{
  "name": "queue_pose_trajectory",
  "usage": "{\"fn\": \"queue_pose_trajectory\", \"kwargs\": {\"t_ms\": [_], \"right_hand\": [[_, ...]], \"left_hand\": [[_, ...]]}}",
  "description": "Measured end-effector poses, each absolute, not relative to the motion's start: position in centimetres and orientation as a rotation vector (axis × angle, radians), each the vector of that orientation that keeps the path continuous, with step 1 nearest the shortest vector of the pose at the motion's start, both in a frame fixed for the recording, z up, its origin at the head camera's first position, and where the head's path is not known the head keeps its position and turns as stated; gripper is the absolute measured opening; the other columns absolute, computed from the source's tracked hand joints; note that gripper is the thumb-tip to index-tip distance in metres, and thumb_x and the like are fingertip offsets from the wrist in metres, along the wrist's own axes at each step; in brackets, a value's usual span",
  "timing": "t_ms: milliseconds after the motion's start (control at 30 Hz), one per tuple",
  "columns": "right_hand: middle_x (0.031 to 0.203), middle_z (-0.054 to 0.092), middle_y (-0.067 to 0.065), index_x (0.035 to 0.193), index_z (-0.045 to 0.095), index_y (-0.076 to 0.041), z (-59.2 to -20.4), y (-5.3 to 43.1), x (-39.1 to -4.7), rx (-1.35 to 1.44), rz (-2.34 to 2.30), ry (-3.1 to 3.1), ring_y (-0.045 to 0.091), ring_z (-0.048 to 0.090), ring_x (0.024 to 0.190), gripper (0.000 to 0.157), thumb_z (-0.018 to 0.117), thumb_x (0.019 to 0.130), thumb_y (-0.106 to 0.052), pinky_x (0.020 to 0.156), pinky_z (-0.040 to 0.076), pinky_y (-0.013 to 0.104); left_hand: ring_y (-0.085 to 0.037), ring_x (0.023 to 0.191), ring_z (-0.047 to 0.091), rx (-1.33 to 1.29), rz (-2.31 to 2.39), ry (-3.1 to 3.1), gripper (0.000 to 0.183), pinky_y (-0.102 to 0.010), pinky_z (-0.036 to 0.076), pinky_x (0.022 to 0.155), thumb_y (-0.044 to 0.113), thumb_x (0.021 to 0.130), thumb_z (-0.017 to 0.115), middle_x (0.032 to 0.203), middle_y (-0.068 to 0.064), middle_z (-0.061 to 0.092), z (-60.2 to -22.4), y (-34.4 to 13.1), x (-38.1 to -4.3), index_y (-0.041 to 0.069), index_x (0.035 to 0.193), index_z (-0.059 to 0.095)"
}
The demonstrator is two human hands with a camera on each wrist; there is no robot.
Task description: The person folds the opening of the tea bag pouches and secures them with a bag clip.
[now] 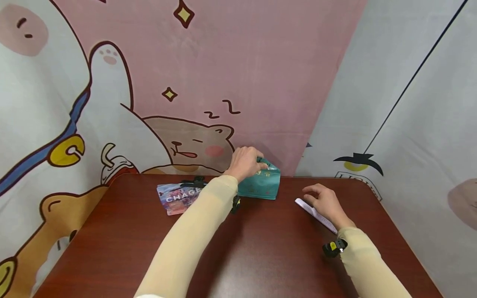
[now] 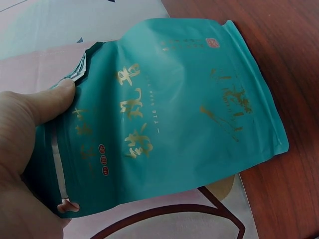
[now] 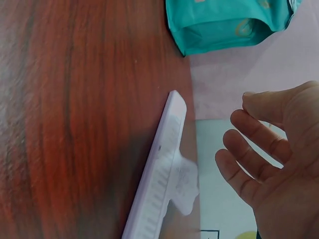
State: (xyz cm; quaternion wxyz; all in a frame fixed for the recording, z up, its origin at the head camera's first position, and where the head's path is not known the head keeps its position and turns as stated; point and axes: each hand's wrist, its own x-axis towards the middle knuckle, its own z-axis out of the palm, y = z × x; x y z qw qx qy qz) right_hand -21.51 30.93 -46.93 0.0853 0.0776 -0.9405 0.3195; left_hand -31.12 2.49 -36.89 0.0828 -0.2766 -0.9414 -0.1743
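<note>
Reaching out, pinching teal pouch (image 1: 258,186) near top with left hand (image 1: 244,162) — partly hiding printed packet (image 1: 175,203) behind sleeve (image 1: 193,231). Hovering near lilac clip (image 3: 160,172) with right hand (image 1: 325,201) — with fingers loosely curved, slightly apart.

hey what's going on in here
A person's left hand grips the top of a teal pouch near the back of the table. Their right hand holds nothing, its fingers loosely bent, close to a pale purple clip lying on the table. Off to the left is a colourful printed pouch with a black clip at its top edge.
</note>
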Motion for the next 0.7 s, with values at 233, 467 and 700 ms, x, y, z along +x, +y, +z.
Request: {"fn": "queue_pose_trajectory", "kwargs": {"t_ms": [233,467,700], "right_hand": [[0.118,0.068,0.021,0.117,0.073,0.002,-47.6,31.6,-20.7,0.167,0.948,-2.817,0.044,0.066,0.106,0.022,0.069,0.096,-0.002,0.087,0.054,0.058],[0.121,0.067,0.022,0.12,0.072,0.001,-47.7,32.3,-20.2,0.101,0.965,-2.852,0.043,0.063,0.109,0.023,0.067,0.098,-0.004,0.091,0.052,0.06],[0.118,0.068,0.022,0.115,0.074,0.001,-48.1,33.0,-20.0,0.096,0.913,-2.796,0.044,0.063,0.108,0.021,0.07,0.094,0.0,0.089,0.051,0.061]], "left_hand": [[-0.009,0.061,0.06,-0.829,-0.531,-2.811,0.027,-0.024,0.036,0.051,0.042,0.092,0.078,0.099,0.005,0.08,-37.0,2.4,-30.9,0.023,0.111,0.083],[-0.009,0.061,0.059,-0.814,-0.521,-2.819,0.028,-0.025,0.035,0.05,0.043,0.092,0.078,0.101,0.005,0.079,-37.0,2.5,-30.9,0.024,0.112,0.083],[-0.008,0.06,0.059,-0.82,-0.526,-2.814,0.026,-0.025,0.036,0.052,0.043,0.092,0.078,0.096,0.006,0.079,-36.9,2.4,-31.0,0.025,0.111,0.083]]}}
